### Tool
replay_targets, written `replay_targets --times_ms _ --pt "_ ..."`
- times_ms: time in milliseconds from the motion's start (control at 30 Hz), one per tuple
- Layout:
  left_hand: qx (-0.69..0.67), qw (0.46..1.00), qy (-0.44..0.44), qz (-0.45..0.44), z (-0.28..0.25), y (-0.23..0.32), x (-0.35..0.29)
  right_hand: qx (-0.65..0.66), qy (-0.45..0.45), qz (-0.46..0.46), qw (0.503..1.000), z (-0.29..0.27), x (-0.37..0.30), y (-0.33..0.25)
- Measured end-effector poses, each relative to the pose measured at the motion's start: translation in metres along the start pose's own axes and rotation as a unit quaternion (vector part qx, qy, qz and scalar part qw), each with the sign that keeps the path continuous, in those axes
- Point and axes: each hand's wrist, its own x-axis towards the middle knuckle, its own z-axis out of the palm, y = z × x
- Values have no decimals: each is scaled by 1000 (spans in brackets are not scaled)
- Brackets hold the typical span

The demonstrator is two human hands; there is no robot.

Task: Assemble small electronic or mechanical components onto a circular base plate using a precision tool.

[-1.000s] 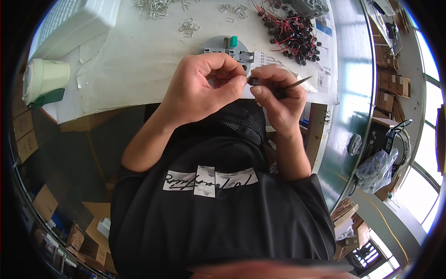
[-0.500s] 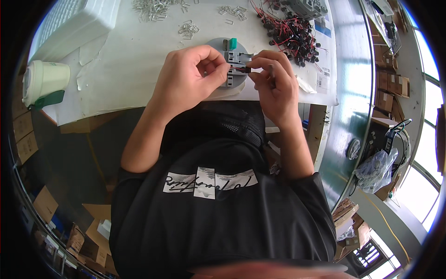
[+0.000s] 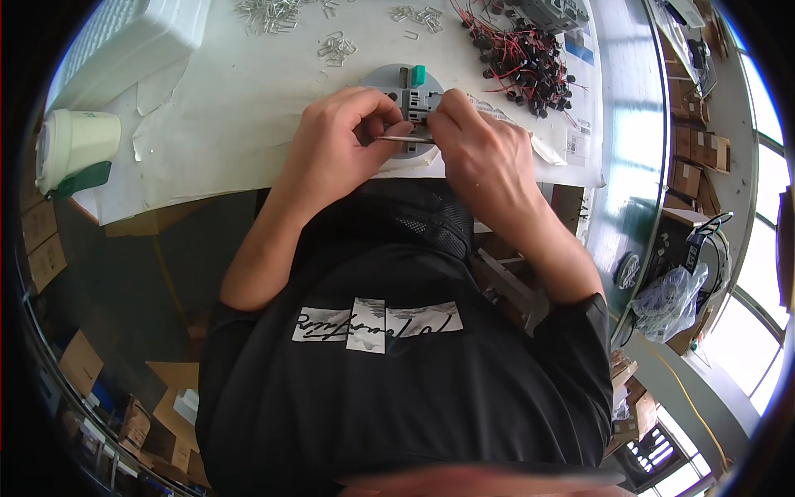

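Low in front of me sits a grey round fixture [image 3: 383,79] carrying a grey plastic housing [image 3: 418,101] and a green block [image 3: 418,76] at its far end. My left hand [image 3: 344,132] is closed in a pinch at the fixture's near left side, on what appear to be thin wires; a short dark red bit shows by the fingertips. My right hand [image 3: 484,149] is closed round a thin pointed metal tool [image 3: 404,139], which points left across the housing to the left fingertips. The black part on the wires is mostly hidden by my fingers.
Small metal U-shaped clips [image 3: 337,48] lie in piles beyond the fixture. At the far right is a heap of black parts with red wires [image 3: 530,74], beside a grey housing [image 3: 555,12]. White foam trays [image 3: 132,50] and a pale green cup [image 3: 79,149] stand left.
My right hand has let go of the black wired part, turned palm down and brought the metal tool across toward the left fingertips. The left hand stays nearly in place, still pinching.
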Motion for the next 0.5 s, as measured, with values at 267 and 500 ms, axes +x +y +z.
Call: replay_targets --times_ms 267,500 --pt "162 976 51 136 -13 11 -1 69 147 47 986 32 -28 -9" --pt "329 933 -74 125 -3 33 25 369 312 99 870 24 -37 6"
